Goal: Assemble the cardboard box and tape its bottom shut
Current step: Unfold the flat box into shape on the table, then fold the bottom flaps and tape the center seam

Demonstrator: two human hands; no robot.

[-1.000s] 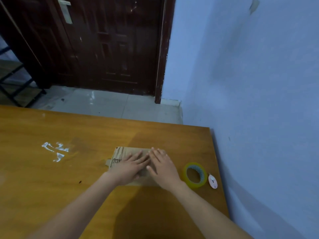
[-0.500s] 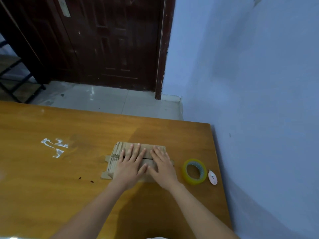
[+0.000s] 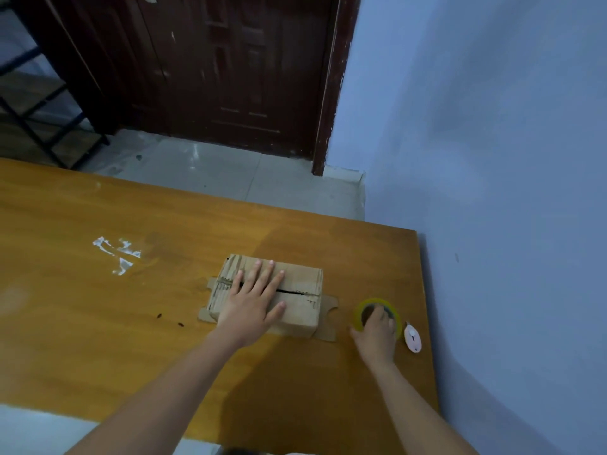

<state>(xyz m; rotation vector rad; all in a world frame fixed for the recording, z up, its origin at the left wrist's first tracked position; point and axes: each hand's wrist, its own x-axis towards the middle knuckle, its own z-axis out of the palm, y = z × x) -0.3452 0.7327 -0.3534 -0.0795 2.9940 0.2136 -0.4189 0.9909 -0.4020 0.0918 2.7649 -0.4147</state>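
Straight, spread fingers (image 3: 262,274) of the left hand (image 3: 253,302) press flat across the cardboard box (image 3: 295,290) seam on the wooden surface (image 3: 98,323), while the right hand (image 3: 374,336) curls, seemingly gripping, over the tape roll (image 3: 395,318) just beside the box.

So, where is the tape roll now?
In the head view, the tape roll lies on the table's right side, between cardboard box and small pink cutter, under the right hand.

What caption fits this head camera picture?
Left hand presses the box flaps flat while right hand takes the tape roll.
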